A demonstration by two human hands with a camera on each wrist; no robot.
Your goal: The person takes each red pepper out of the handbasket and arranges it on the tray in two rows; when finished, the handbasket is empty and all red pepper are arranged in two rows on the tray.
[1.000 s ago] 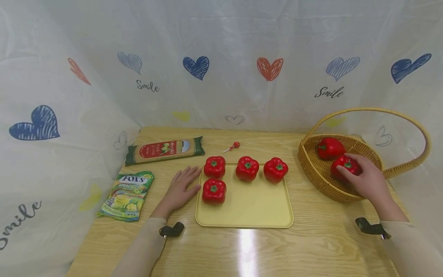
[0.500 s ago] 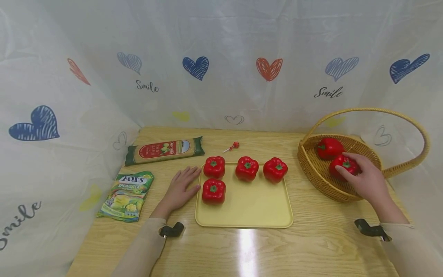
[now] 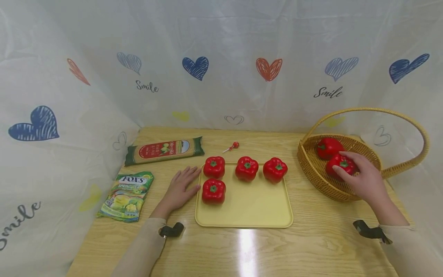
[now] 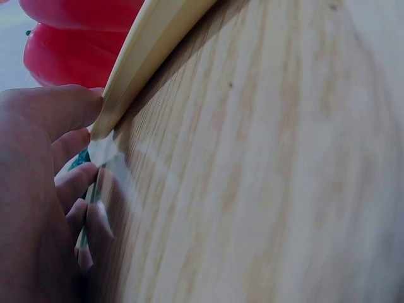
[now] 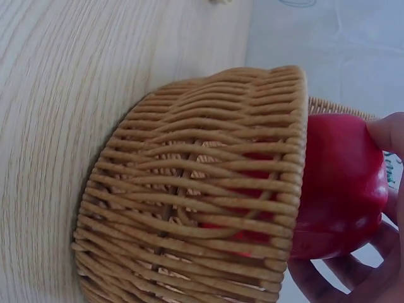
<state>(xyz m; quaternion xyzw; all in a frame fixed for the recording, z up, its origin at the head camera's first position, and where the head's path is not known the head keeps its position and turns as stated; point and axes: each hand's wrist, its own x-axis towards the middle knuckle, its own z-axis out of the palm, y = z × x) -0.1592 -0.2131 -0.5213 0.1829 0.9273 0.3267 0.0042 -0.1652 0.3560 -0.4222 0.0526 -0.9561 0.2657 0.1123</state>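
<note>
My right hand (image 3: 367, 177) grips a red bell pepper (image 3: 340, 165) inside the wicker basket (image 3: 313, 181). In the right wrist view, thumb and fingers wrap the held pepper (image 5: 341, 189), which stands partly above the rim. Behind it in the basket lies another red bell pepper (image 3: 329, 148). My left hand (image 3: 180, 188) lies flat on the table, its fingers spread, thumb at the left edge of the yellow tray (image 3: 256, 211). In the left wrist view, that thumb (image 4: 69, 107) meets the tray's rim (image 4: 145, 57). Several red bell peppers (image 3: 214, 191) sit on the tray, along its left side and far edge.
A pasta packet (image 3: 164, 151) lies at the back left, with a green Fox's candy bag (image 3: 127, 196) in front of it. Behind the tray is a red lollipop (image 3: 235, 145). The basket's tall handle (image 3: 377, 110) arches up at the right. A printed curtain (image 3: 228, 46) hangs behind the table.
My right hand has shifted slightly left within the basket, carrying the gripped bell pepper closer to the other one there. The left hand and the tray stay as they were.
</note>
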